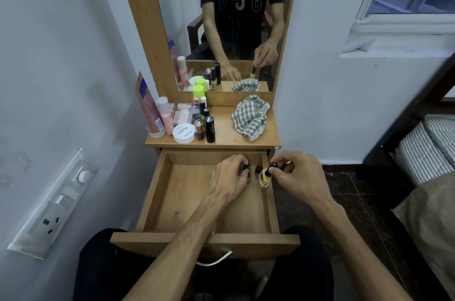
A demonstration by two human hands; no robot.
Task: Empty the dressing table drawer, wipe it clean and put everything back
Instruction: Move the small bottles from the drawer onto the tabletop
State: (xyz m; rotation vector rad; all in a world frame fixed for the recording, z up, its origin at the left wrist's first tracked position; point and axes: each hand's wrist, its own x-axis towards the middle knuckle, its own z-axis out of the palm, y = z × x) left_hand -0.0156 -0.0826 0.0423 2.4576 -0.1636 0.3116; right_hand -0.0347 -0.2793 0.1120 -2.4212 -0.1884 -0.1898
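Note:
The wooden drawer point(187, 204) is pulled out wide and its floor is mostly bare. My left hand point(230, 177) reaches into the drawer's far right corner with its fingers curled around a small dark-capped bottle point(245, 168), mostly hidden. My right hand point(299, 176) pinches the dark cap of a yellow nail polish bottle point(265, 175), held over the drawer's right side. Another small dark cap point(257, 168) shows between the two hands. A green checked cloth point(251, 117) lies crumpled on the table top point(221, 140).
Cosmetics crowd the table top's left: a pink tube point(147, 106), a pink bottle point(165, 114), a white round jar point(183, 133), a black stick point(210, 129), several small bottles. A mirror point(229, 25) stands behind. Wall sockets point(53, 204) left, a bed point(428, 153) right.

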